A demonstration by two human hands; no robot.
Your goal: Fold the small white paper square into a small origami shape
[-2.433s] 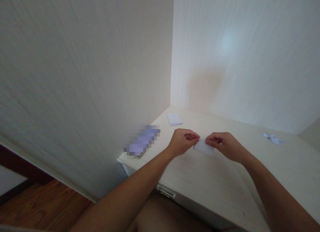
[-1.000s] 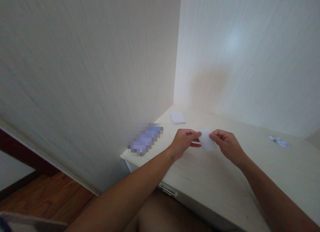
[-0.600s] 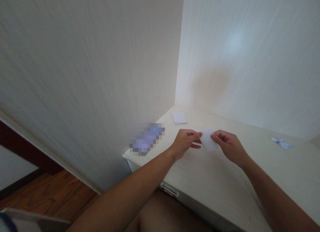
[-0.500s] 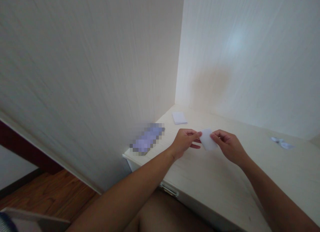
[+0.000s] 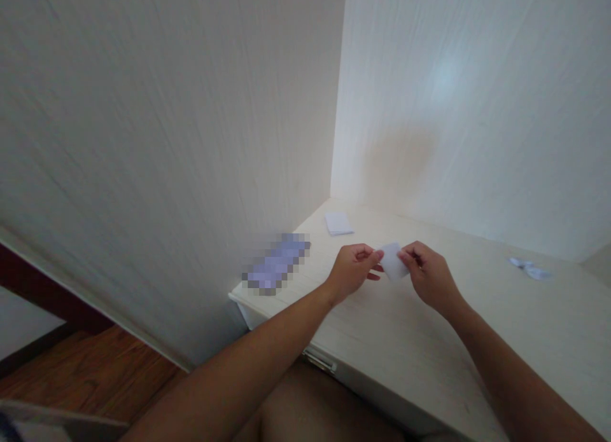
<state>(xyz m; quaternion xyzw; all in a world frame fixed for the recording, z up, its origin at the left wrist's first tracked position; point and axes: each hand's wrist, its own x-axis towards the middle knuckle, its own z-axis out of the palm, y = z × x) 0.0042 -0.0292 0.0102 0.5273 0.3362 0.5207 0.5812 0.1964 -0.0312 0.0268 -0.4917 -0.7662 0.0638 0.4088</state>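
Observation:
A small white piece of paper (image 5: 393, 262) is held up over the pale desktop (image 5: 405, 340). My left hand (image 5: 356, 267) pinches its left edge between thumb and fingers, with the lower fingers behind. On the right edge, my right hand (image 5: 424, 270) grips it with thumb and forefinger. Beyond my left hand, near the back corner, lies a folded white paper (image 5: 338, 224). A white folded or twisted piece (image 5: 529, 268) rests to the right of my right hand.
A blurred-out purple object (image 5: 277, 264) lies at the desk's left edge against the side wall panel (image 5: 214, 143). The back panel (image 5: 468, 124) rises behind the desk. A metal drawer handle (image 5: 319, 360) shows on the desk's front below my left forearm.
The view has shifted slightly, so the desk items appear a little further left. My right hand is slightly closer to my left, and both hands still grip the paper.

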